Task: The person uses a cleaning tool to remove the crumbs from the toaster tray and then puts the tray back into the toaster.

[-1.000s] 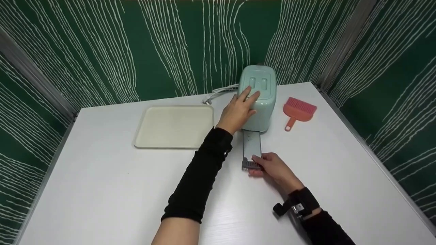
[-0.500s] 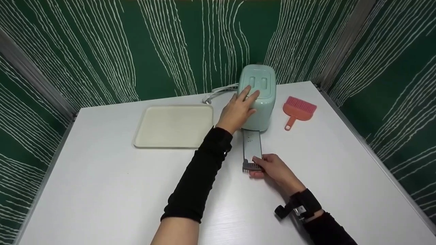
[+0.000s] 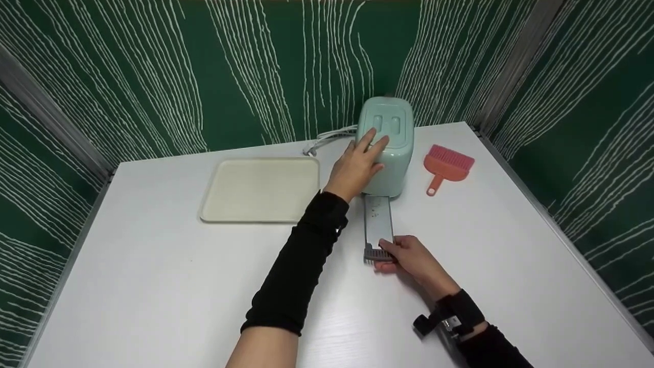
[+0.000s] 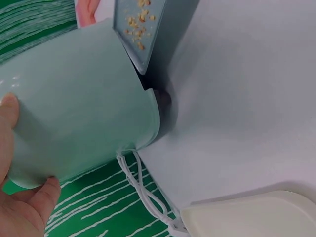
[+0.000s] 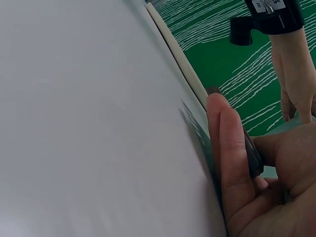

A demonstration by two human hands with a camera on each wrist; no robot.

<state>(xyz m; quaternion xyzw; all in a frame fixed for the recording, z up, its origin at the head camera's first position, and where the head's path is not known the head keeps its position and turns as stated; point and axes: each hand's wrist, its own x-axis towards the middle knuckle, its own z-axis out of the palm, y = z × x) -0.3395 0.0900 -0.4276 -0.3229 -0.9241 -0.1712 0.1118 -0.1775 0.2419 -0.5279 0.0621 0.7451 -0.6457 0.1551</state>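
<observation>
A mint-green toaster (image 3: 391,166) stands at the back of the table, its long crumb tray (image 3: 377,220) drawn out of the near end. Yellow-brown crumbs (image 4: 140,20) lie on the tray in the left wrist view. My left hand (image 3: 353,171) rests on the toaster's near left corner, fingers spread over the top and the thumb against the near end. At the tray's outer end is a dark grey ribbed handle (image 3: 377,254). My right hand (image 3: 409,258) pinches it, thumb above and fingers underneath.
A cream rectangular tray (image 3: 260,190) lies left of the toaster. White cord (image 3: 334,135) is bundled behind it. To the toaster's right lies a small orange brush with pink bristles (image 3: 447,163). Green walls with white streaks stand behind the white table (image 3: 179,286).
My right hand has moved slightly toward me with the crumb tray, so a little more of it shows outside the toaster. My left hand has stayed in place on the toaster.
</observation>
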